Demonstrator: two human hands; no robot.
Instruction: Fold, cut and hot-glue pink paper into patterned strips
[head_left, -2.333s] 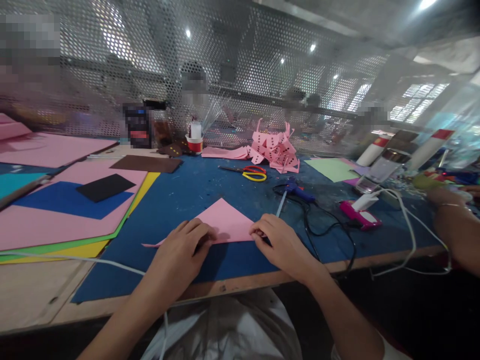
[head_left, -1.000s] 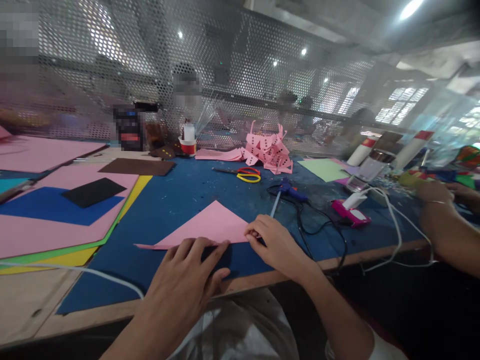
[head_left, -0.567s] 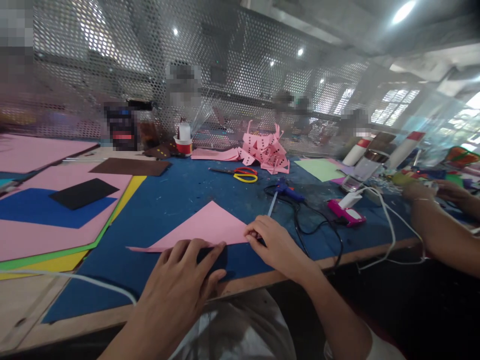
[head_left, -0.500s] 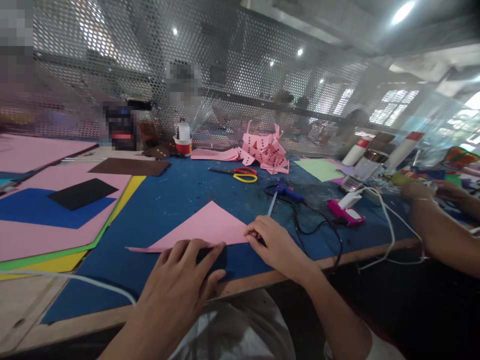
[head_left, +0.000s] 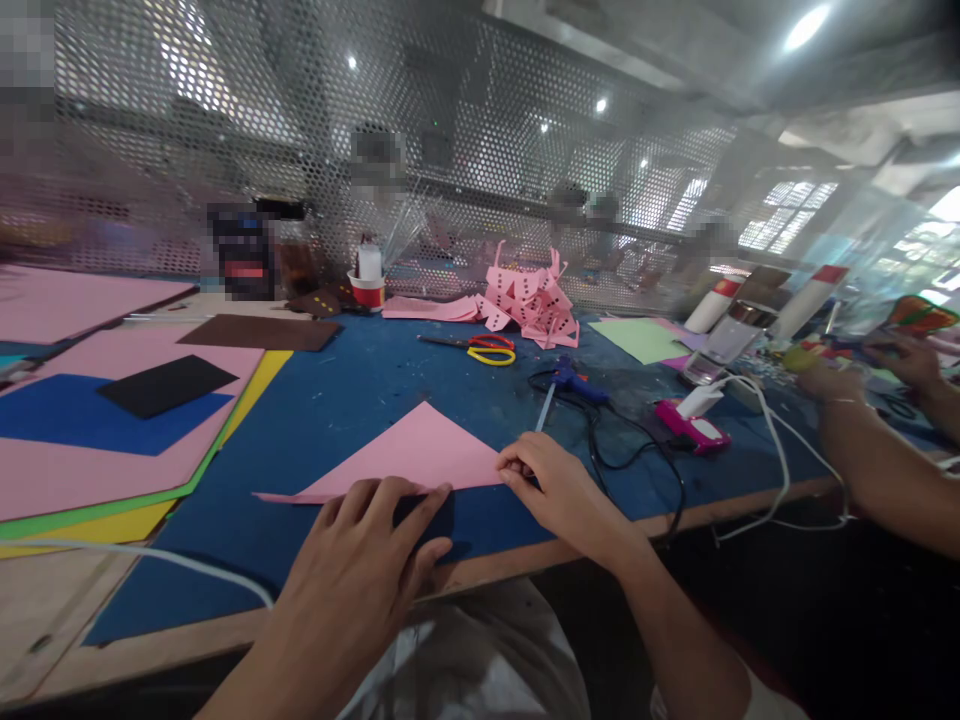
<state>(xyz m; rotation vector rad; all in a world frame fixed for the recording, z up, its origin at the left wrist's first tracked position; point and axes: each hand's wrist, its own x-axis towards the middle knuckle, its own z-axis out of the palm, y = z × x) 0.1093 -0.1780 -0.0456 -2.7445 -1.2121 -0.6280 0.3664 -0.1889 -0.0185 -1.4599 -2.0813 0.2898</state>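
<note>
If 12 o'clock points straight away from the person and the pink paper [head_left: 420, 455] marks the centre of the dial, the blue sheet [head_left: 112, 430] and black sheet [head_left: 166, 386] lie unchanged around 9 o'clock. The left hand [head_left: 360, 545], at 7 o'clock, has altered most: a couple of seconds ago its thumb and fingers were curled in a pinch at the near edge; now the fingers lie long and slightly apart over that edge, with the thumb spread away toward 5 o'clock. It seems to be steadying the paper more than gripping it.

The pink paper rests on the blue table top [head_left: 360, 385], its peak at 12 o'clock and a thin tail poking out between 8 and 9. Toward 1 o'clock sit the scissors [head_left: 472, 347] and, farther off, the pink cutouts [head_left: 534, 300], neither disturbed; the glue gun [head_left: 577, 382] stays near 2.

Between 3 and 4 o'clock, the right hand [head_left: 559, 488] has edged slightly outward over the last half second. Its thumb and fingertips are together, apparently clamped on the paper's right corner, though they hide the exact contact. That corner, then, looks like the spot being worked.
</note>
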